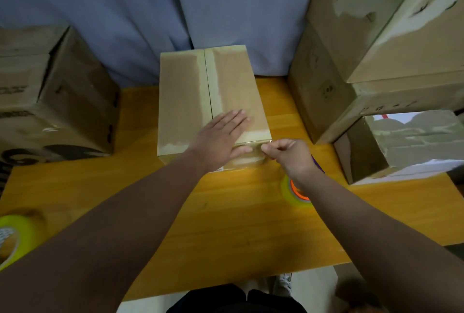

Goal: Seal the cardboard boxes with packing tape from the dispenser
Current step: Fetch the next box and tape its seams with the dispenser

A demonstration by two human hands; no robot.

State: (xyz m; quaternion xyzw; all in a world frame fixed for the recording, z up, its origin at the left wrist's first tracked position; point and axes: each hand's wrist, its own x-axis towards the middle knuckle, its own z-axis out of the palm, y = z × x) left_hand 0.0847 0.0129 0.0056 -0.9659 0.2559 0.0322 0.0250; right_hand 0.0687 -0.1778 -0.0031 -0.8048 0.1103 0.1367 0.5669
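We've got the box mid-bench near the far edge, long axis running straight away from us, centre seam along it, 1 short end facing us. Our left hand lies flat, fingers straight, on the top's near end; our right hand pinches what looks like clear tape at the box's near right corner, roll on the bench under that wrist. Risk, our read: a skewed pull wrinkles the strip or lands it off the seam, and easing the left palm lets the box slide.
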